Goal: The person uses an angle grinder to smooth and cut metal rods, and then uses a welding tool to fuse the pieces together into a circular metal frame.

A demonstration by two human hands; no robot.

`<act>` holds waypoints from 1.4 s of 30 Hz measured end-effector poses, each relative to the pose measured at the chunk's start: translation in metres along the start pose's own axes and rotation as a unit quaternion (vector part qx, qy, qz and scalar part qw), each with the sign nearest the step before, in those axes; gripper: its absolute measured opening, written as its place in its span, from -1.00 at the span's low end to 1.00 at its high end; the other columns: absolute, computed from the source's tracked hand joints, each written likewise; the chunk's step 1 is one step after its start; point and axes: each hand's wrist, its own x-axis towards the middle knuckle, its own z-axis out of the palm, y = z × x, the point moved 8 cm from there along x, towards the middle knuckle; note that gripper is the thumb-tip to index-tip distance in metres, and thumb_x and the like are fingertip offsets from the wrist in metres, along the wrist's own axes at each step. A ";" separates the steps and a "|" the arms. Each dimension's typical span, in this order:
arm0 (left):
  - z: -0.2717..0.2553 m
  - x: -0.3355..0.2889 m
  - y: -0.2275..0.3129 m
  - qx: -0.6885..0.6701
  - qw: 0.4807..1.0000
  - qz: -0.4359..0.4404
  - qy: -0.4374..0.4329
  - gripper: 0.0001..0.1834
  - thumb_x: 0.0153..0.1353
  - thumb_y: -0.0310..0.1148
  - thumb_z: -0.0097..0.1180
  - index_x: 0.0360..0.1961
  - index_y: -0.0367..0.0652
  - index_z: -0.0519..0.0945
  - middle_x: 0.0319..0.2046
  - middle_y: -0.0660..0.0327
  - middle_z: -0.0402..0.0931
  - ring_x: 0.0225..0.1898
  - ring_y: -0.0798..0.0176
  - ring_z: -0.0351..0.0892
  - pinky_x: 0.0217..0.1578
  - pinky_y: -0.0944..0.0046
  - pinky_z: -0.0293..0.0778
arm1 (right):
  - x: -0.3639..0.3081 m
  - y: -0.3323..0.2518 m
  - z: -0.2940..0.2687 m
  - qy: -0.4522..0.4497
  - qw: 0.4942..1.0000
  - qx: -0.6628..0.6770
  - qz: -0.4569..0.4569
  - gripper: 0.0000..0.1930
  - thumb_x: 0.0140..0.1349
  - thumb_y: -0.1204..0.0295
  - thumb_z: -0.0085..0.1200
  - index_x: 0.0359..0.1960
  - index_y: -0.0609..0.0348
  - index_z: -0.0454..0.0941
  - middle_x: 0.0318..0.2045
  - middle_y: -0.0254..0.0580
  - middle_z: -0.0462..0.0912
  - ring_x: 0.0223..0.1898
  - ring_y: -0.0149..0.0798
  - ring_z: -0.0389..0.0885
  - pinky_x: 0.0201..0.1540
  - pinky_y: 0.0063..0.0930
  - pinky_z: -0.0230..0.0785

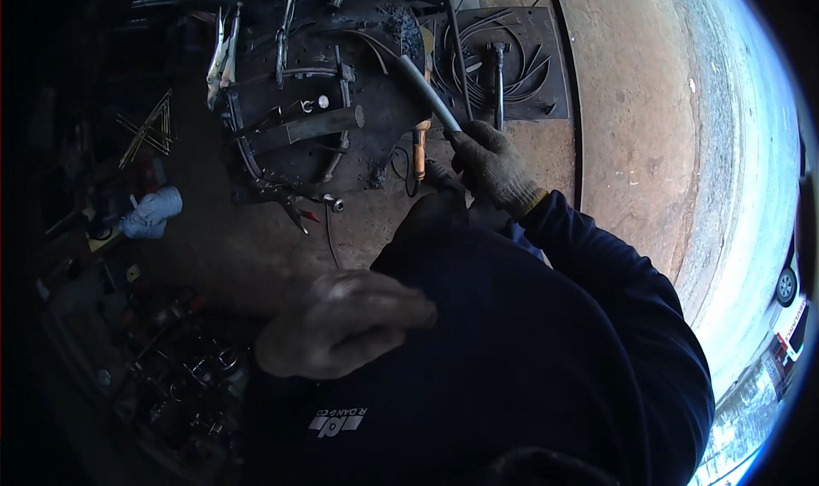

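Note:
My right hand (496,164), in a knit work glove with a yellow cuff, is closed round the lower end of a grey metal tube (429,92). The tube slants up and left over the dark metal work table (384,128). Curved thin metal shows at its far end; I cannot tell whether they are joined. In front of my torso, my left hand (337,326) is gloved and somewhat blurred, its fingers stretched to the right and the thumb apart. Nothing shows in it. Near the right hand, an orange-handled tool (420,149) with a cable stands at the table's near edge.
A curved metal frame (339,149) lies on the table, with a short round bar (324,126) across it. Locking pliers (223,55) grip its upper left. A hammer (499,81) rests among coiled strips (478,55). Blue-grey gloves (152,213) and scattered metal parts (196,375) are at left.

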 end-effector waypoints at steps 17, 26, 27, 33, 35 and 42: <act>-0.120 0.192 -0.166 0.631 0.719 -0.065 -0.283 -0.53 0.14 -0.33 0.32 0.13 0.08 0.59 0.06 0.28 0.56 0.17 0.13 0.53 0.21 0.14 0.49 | -0.007 -0.009 -0.007 0.044 0.994 -0.077 -0.057 -0.53 0.42 0.12 0.05 0.16 0.24 0.51 -0.36 -0.25 0.64 -0.43 -0.44 0.59 -0.42 -0.54 0.45; -0.112 0.197 -0.176 0.653 0.692 -0.033 -0.305 -0.56 0.12 -0.28 0.36 0.06 0.00 0.63 -0.01 0.19 0.60 0.09 0.06 0.59 0.13 0.10 0.54 | -0.008 -0.030 -0.021 0.014 0.992 -0.119 -0.031 -0.55 0.45 0.22 0.05 0.19 0.33 0.48 -0.50 -0.31 0.59 -0.57 -0.52 0.52 -0.56 -0.59 0.43; -0.112 0.197 -0.177 0.649 0.697 -0.022 -0.305 -0.57 0.12 -0.27 0.36 0.05 -0.01 0.63 -0.02 0.18 0.61 0.08 0.04 0.60 0.12 0.10 0.54 | -0.008 -0.032 -0.023 0.018 0.991 -0.131 -0.031 -0.55 0.45 0.23 0.05 0.20 0.34 0.48 -0.51 -0.30 0.59 -0.60 -0.52 0.51 -0.59 -0.59 0.41; -0.117 0.198 -0.185 0.622 0.726 -0.013 -0.293 -0.60 0.10 -0.32 0.37 0.01 -0.03 0.65 -0.04 0.17 0.61 0.07 0.03 0.60 0.10 0.08 0.56 | -0.008 -0.023 -0.029 0.033 0.991 -0.123 -0.029 -0.57 0.46 0.27 0.04 0.21 0.35 0.47 -0.52 -0.30 0.57 -0.66 -0.54 0.46 -0.67 -0.60 0.35; -0.114 0.198 -0.183 0.629 0.721 0.001 -0.291 -0.60 0.10 -0.35 0.37 0.01 -0.01 0.66 -0.04 0.18 0.62 0.05 0.04 0.61 0.09 0.09 0.56 | -0.016 -0.025 -0.022 0.035 0.991 -0.125 -0.023 -0.55 0.46 0.25 0.04 0.21 0.35 0.47 -0.51 -0.30 0.56 -0.63 -0.53 0.48 -0.65 -0.60 0.36; -0.117 0.196 -0.191 0.596 0.741 0.042 -0.306 -0.67 0.10 -0.36 0.37 -0.06 0.01 0.70 -0.13 0.18 0.66 -0.04 0.05 0.66 0.03 0.11 0.59 | -0.025 0.005 0.012 0.096 0.992 -0.086 -0.008 -0.49 0.41 0.09 0.06 0.22 0.22 0.51 -0.44 -0.23 0.64 -0.51 -0.46 0.57 -0.47 -0.53 0.48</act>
